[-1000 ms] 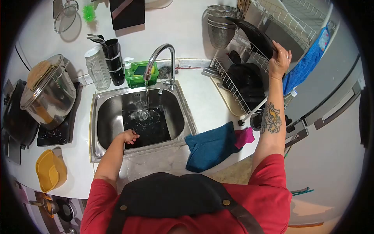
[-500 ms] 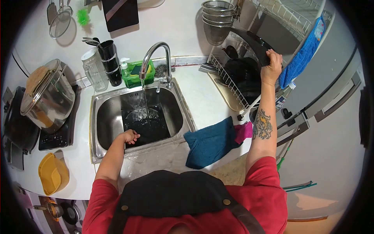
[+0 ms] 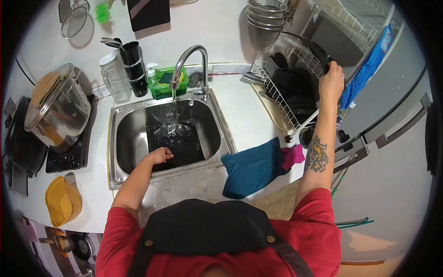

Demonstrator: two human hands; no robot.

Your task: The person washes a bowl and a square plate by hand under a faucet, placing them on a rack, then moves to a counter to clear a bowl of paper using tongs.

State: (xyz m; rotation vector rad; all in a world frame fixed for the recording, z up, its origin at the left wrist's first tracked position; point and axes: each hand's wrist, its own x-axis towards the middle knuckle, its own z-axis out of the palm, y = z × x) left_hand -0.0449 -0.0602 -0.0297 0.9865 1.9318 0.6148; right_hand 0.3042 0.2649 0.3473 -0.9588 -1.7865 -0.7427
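Observation:
My left hand (image 3: 161,155) is closed in a loose curl at the near left part of the sink, over a flat, square black dish (image 3: 184,150). Whatever its fingers hold, if anything, is hidden. From the faucet (image 3: 196,51) water runs down onto that dish. Far to the right, my right hand (image 3: 331,83) grips the edge of a black plate (image 3: 319,55), now standing tilted in the wire dish rack (image 3: 278,101). Other black dishes (image 3: 295,85) fill the rack beside it.
A green caddy (image 3: 168,92) with a sponge, a glass jug (image 3: 116,78) and stacked black cups (image 3: 134,69) stand behind the sink. A teal cloth (image 3: 254,168) lies at the counter's front edge. Left are a large steel pot (image 3: 60,115) and a yellow basin (image 3: 63,203).
My right hand has moved slightly right, and the black plate has gone lower and further back into the rack. My left hand has shifted slightly right and up within the sink.

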